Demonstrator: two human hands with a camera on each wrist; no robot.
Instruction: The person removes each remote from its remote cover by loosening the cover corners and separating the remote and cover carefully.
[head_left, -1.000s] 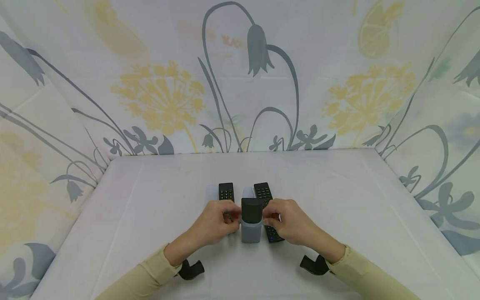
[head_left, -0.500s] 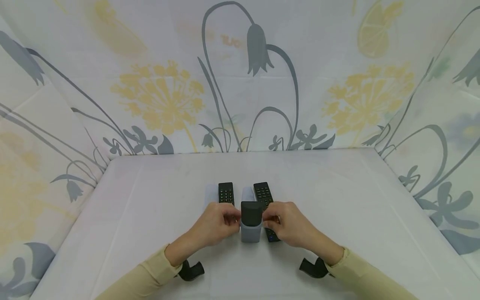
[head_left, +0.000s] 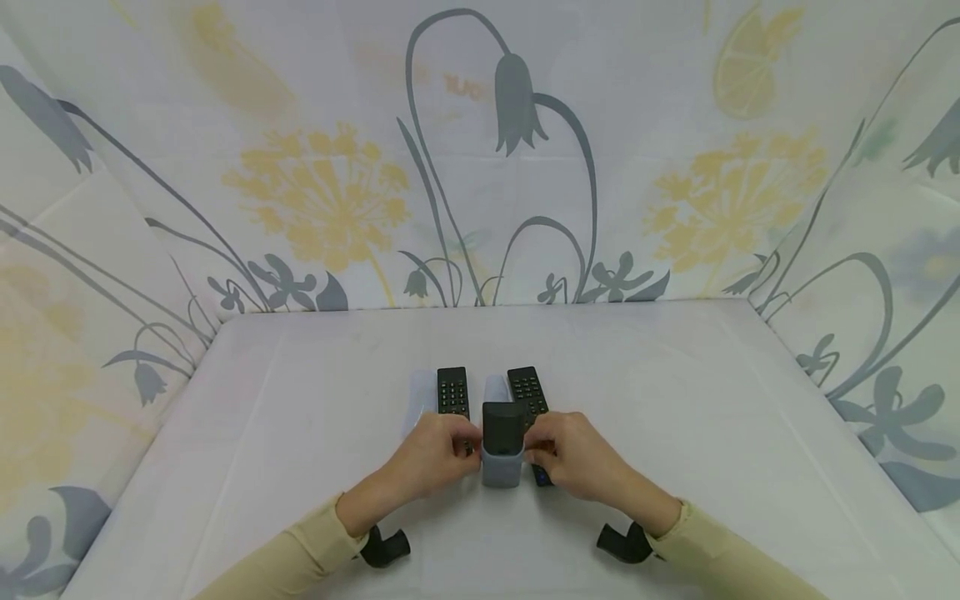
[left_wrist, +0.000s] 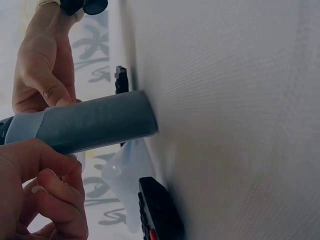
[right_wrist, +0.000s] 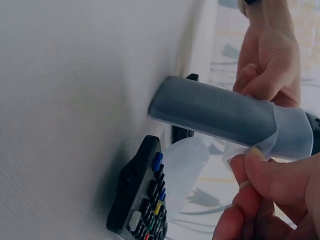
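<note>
A black remote control (head_left: 502,427) stands upright on the table, its lower part inside a translucent silicone cover (head_left: 502,472). My left hand (head_left: 431,454) pinches the cover's edge on the left between thumb and curled fingers. On the opposite side my right hand (head_left: 573,457) pinches the edge too. Seen from the right wrist, the upper band of the cover (right_wrist: 292,127) looks looser, with a flap drawn out at the right fingertips. Lower down, the cover lies close round the remote, whose end meets the tabletop.
Two more black remotes lie behind the hands, a left one (head_left: 452,392) and a slightly slanted right one (head_left: 528,387). Beside them rest a translucent cover (head_left: 422,392) and another pale cover (head_left: 496,386). Patterned cloth (head_left: 480,167) hangs behind the white table (head_left: 675,358).
Both hands have come slightly lower in the head view, still at the cover's edges. The remote has barely shifted, its top now appearing a little lower. The other remotes stay put.
</note>
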